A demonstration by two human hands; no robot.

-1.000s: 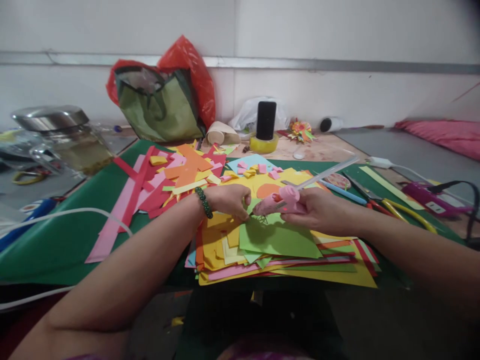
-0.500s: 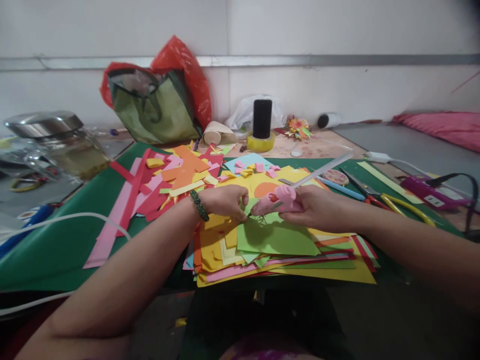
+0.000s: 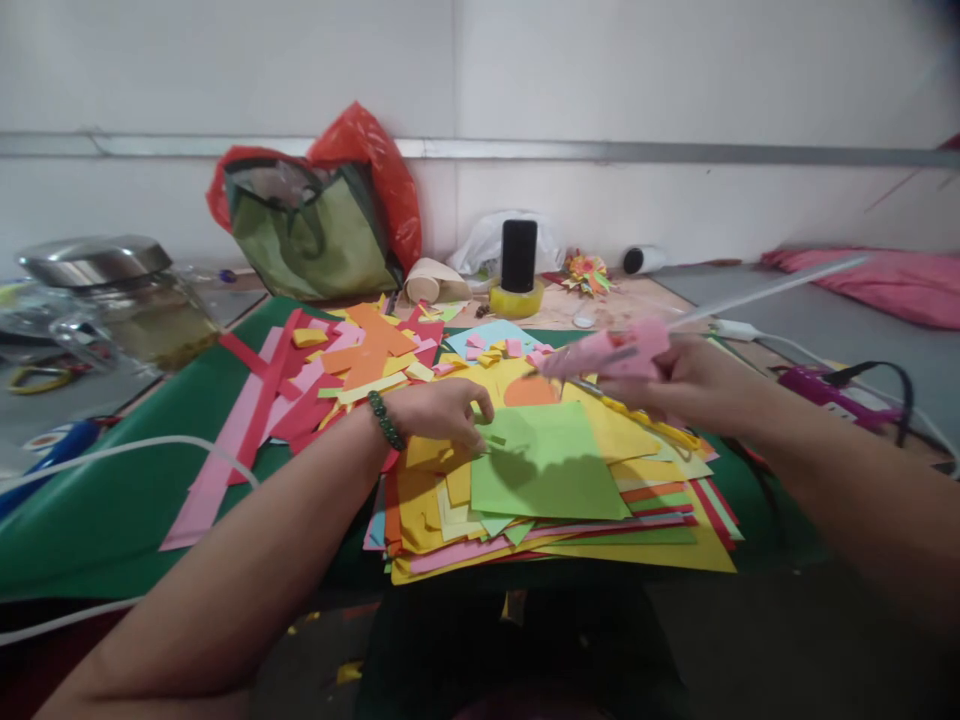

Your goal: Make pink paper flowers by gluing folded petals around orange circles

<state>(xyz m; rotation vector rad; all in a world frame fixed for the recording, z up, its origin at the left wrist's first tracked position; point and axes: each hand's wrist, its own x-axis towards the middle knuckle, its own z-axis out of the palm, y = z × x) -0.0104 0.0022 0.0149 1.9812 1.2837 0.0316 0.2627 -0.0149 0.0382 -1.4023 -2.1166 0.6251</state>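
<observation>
My left hand [image 3: 442, 412], with a green bead bracelet at the wrist, pinches a small green paper piece [image 3: 491, 438] against the green sheet [image 3: 551, 465] on top of a stack of coloured paper [image 3: 570, 535]. My right hand [image 3: 686, 385] is closed round a pink glue gun [image 3: 611, 352], held up above the stack with its nozzle pointing left, clear of the paper. A clear glue stick [image 3: 765, 288] juts from the gun's back toward the right.
Red, pink and orange paper strips [image 3: 300, 380] lie on a green mat [image 3: 112, 490] at left. A red and green bag [image 3: 322, 215], a yellow tape roll with a black phone [image 3: 517, 270], a glass jar [image 3: 127, 300], white cables and a purple device [image 3: 832, 388] stand around.
My right hand has lifted the glue gun up and to the right, away from the green piece. My left hand stays pinching the piece on the sheet.
</observation>
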